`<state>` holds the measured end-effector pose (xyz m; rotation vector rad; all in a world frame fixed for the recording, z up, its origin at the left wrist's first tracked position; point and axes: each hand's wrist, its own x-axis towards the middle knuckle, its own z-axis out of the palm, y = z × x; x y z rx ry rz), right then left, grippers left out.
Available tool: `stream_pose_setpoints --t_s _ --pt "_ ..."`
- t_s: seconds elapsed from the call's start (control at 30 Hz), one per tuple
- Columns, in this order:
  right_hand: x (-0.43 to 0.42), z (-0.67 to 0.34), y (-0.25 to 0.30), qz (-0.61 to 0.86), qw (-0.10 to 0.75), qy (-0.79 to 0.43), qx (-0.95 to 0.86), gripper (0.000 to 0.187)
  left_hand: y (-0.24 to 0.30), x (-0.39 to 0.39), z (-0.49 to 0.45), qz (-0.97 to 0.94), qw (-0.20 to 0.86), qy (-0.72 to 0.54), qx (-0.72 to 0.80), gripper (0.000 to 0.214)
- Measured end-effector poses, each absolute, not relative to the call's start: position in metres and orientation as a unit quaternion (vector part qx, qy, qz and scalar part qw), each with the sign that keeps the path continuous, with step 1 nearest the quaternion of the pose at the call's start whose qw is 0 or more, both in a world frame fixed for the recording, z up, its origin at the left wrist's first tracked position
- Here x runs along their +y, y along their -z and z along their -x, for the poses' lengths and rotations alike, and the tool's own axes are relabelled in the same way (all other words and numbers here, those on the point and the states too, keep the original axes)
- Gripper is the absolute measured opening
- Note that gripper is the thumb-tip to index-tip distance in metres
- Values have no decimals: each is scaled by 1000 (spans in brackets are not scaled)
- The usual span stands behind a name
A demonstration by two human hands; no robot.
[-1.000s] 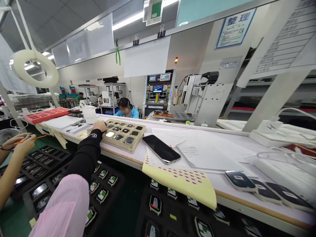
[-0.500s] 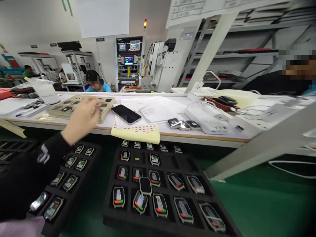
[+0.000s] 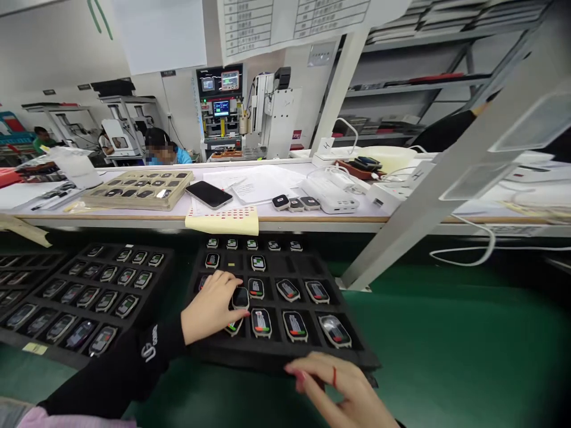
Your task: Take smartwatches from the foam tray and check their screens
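Observation:
My left hand reaches over the middle black foam tray. Its thumb and fingers close on opposite ends of a smartwatch head with a dark screen, lying across the cells. Around it, watch heads with lit screens sit in the tray's cells. My right hand, with a red band on one finger, hovers in front of the tray's near right corner. Its fingers are loosely bent, and nothing shows in them.
More watch trays stand at the left. Behind, a white bench carries a phone, a beige tray of watches, three small watches and cables. A slanted metal post rises at the right. A person sits beyond.
My left hand has come down from the beige tray on the bench to the dark-screened smartwatch, closing on it. My right hand has entered at the lower right. The view has shifted rightward.

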<state>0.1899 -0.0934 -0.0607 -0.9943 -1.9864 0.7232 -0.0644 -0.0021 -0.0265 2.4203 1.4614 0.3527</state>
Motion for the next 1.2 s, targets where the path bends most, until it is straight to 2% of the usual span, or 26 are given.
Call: stream_pose_setpoints --t_s 0.2,0.3,0.37,0.53,0.67,0.9,1.2 --pt "-56 -173 43 351 397 -226 -818 22 31 -1 62 -830 143 -130 522 48" --pt "-43 -165 42 367 393 -208 -817 22 26 -2 59 -821 176 -178 513 43" --pt "-38 -162 40 368 399 -191 -818 24 20 -4 56 -792 243 -231 510 43" --pt "-34 -161 30 344 431 -159 -819 26 6 -9 44 -663 501 -302 467 60" --pt "-34 -161 28 339 447 -166 -811 25 0 -12 36 -617 592 -333 398 58" --pt "-42 -166 28 322 454 -211 -803 28 -2 -16 31 -592 610 -327 412 69" --pt "-39 -163 30 323 498 -199 -780 10 -7 -19 26 -616 573 -336 424 70"
